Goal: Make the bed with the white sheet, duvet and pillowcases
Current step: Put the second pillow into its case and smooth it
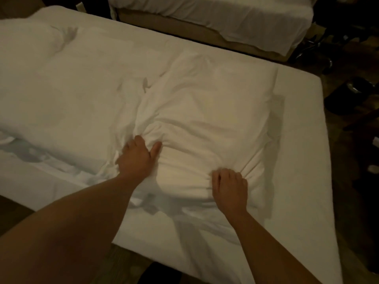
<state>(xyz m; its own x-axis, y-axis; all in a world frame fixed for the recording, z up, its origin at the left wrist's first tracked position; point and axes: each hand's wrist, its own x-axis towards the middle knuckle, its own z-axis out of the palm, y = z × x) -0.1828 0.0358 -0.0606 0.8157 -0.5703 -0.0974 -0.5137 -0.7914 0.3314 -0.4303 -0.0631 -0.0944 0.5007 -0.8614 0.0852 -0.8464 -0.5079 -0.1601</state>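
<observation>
Both hands [229,188] grip the pillowcase [205,119] near the bed [303,160] edge.

A second bed [215,19] in white linen fills the upper frame, with dark wooden floor [352,140] at right.

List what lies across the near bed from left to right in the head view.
Duvet → left hand gripping the pillowcase → pillow → right hand gripping the pillowcase → bare sheet at the bed's right edge.
</observation>
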